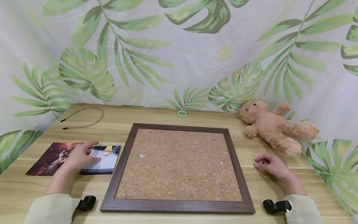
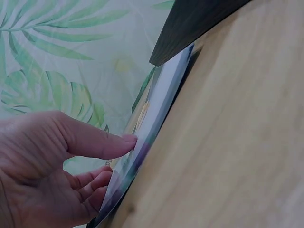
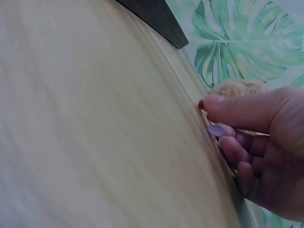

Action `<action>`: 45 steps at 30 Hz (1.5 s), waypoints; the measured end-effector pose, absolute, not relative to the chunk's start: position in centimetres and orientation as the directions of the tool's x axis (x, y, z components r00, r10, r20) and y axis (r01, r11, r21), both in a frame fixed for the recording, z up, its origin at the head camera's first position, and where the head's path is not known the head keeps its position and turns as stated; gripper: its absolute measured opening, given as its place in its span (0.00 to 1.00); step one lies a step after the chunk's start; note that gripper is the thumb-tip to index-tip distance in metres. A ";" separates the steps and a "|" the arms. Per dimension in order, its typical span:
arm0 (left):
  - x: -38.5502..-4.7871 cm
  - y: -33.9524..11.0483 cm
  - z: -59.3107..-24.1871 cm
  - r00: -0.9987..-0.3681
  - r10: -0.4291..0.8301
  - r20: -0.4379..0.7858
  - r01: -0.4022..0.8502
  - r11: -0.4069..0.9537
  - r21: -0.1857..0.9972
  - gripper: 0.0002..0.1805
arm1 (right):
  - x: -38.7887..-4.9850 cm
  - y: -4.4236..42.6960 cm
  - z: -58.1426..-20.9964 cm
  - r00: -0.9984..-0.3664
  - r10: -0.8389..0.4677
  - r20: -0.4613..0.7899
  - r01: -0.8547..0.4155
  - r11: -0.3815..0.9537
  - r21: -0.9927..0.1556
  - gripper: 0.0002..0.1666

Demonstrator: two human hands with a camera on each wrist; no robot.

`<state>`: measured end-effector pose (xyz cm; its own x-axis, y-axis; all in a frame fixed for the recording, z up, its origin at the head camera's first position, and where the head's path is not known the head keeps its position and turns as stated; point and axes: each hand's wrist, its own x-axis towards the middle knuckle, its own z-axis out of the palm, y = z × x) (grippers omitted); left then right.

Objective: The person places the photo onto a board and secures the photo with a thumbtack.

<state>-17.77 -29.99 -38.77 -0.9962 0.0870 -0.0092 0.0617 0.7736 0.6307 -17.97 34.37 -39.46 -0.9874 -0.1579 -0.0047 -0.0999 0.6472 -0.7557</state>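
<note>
Left hand [image 1: 78,158] loosely spread, thumb touching the pale photo [image 1: 104,161] left of the board [image 1: 180,165]; right hand [image 1: 271,167] curled, pinching a red bit [image 3: 201,104] (purple disc [image 3: 216,129] at its fingertips), right of the board.

In the head view, the left arm [image 1: 60,183] is stretched toward 1 o'clock and the right arm [image 1: 293,185] toward 11 o'clock. Both are covered by pale sleeves [image 1: 50,209], with skin left bare near the hands. The left hand [image 1: 81,157] is held at 8 o'clock, its back turned up, its first finger pointed toward 2 o'clock. In the left wrist view, its thumb [image 2: 99,137] is stretched out above bent fingers [image 2: 95,183]. The right hand [image 1: 272,166] is held at 4 o'clock, turned toward 9 o'clock, with its fingers curled in a pinch.
</note>
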 end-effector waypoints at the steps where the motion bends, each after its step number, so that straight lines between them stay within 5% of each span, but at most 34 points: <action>1: -17.7 -30.0 -38.8 -0.996 0.089 -0.001 0.069 0.780 0.622 0.38 | -18.0 34.3 -39.5 -0.988 -0.157 0.009 -0.111 0.655 -0.747 0.13; 23: -17.4 -30.0 -38.9 -1.000 -0.014 0.010 -0.004 0.770 0.638 0.27 | -18.4 33.5 -40.1 -0.992 -0.048 0.120 -0.122 0.654 -0.746 0.12; 29: -17.9 -30.6 -39.0 -1.000 -0.012 -0.024 -0.026 0.674 0.738 0.34 | -18.4 33.3 -39.5 -0.973 0.047 0.225 -0.125 0.712 -0.690 0.12; 36: -17.9 -31.0 -37.7 -0.994 -0.036 -0.101 -0.103 0.566 0.818 0.43 | -18.4 33.3 -38.7 -0.975 0.097 0.201 -0.098 0.625 -0.775 0.17; 45: -18.5 -29.7 -35.9 -0.993 0.013 -0.113 -0.095 0.457 0.884 0.43 | -22.7 36.6 -42.2 -0.966 0.113 0.231 -0.112 0.625 -0.772 0.22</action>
<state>-18.51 -29.66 -35.93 -0.9935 0.0132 -0.1134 -0.0949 0.4569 0.8844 -22.69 36.56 -42.16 -0.9664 0.1127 0.2311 -0.1117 0.6255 -0.7722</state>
